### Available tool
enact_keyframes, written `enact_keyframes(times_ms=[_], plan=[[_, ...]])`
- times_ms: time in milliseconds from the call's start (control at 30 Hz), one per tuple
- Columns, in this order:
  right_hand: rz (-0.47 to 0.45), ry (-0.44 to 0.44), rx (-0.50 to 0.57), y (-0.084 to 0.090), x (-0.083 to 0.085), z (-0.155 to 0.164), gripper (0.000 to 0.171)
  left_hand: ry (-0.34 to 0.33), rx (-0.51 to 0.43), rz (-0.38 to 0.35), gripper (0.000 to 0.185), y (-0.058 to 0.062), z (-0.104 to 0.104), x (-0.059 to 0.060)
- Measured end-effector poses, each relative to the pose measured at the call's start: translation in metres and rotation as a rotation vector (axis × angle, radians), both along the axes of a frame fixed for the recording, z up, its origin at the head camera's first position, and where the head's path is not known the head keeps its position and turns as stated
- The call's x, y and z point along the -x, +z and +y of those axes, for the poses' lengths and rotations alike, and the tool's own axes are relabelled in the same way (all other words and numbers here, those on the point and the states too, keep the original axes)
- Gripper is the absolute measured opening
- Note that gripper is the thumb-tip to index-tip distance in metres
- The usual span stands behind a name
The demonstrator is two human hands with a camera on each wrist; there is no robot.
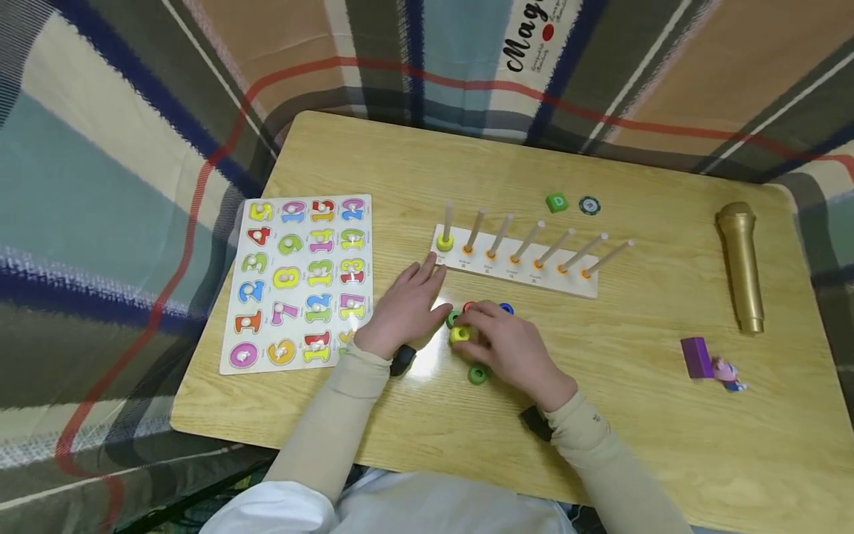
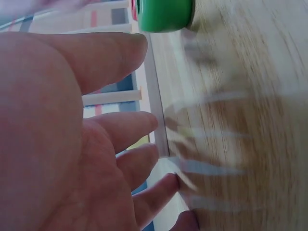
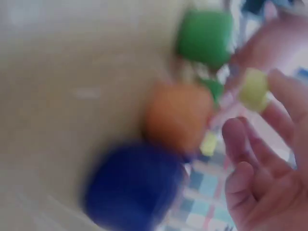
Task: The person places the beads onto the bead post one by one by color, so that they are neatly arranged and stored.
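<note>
A white peg board with several slanted wooden pegs lies mid-table, and one yellow ring sits on its leftmost peg. My left hand rests flat on the table by the board's left end, fingers straight. My right hand pinches a yellow ring just above the table. Loose rings lie around it: a green ring, a red ring, a blue ring and another green ring. The right wrist view is blurred and shows the yellow ring at my fingertips.
A number puzzle board lies at the left. A gold toy microphone, a purple block and a small toy figure are at the right. A green letter cube and a dark chip sit behind the pegs. Plaid cloth surrounds the table.
</note>
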State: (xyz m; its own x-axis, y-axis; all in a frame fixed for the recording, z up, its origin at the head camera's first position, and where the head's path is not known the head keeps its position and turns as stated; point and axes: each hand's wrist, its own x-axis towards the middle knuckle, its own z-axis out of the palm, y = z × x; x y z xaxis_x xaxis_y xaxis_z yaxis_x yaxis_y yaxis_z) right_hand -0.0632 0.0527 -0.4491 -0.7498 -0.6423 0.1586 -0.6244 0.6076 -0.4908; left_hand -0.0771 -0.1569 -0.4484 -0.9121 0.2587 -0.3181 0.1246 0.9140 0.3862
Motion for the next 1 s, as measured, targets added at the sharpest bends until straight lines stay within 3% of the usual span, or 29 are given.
enact_keyframes(times_ms=[167, 267, 400, 567, 800, 1000], plan=[[0.033, -0.237, 0.259, 0.027, 0.034, 0.009, 0.029, -0.019, -0.024, -0.011, 0.072, -0.001, 0.005, 0.003], [0.074, -0.3, 0.323, 0.048, 0.054, -0.001, 0.03, -0.014, -0.018, -0.02, 0.072, -0.001, 0.007, 0.003], [0.126, -0.274, 0.309, 0.066, 0.077, -0.028, 0.03, -0.012, -0.018, 0.0, 0.069, -0.001, 0.006, 0.003], [0.172, -0.293, 0.226, 0.071, 0.095, -0.05, 0.031, -0.014, -0.034, 0.028, 0.065, -0.001, 0.004, 0.004], [0.127, -0.296, 0.081, 0.078, 0.1, -0.058, 0.034, -0.01, -0.038, 0.039, 0.066, -0.001, 0.001, 0.004], [0.124, -0.282, 0.092, 0.079, 0.097, -0.06, 0.035, 0.002, -0.038, 0.028, 0.066, 0.0, -0.002, 0.003]])
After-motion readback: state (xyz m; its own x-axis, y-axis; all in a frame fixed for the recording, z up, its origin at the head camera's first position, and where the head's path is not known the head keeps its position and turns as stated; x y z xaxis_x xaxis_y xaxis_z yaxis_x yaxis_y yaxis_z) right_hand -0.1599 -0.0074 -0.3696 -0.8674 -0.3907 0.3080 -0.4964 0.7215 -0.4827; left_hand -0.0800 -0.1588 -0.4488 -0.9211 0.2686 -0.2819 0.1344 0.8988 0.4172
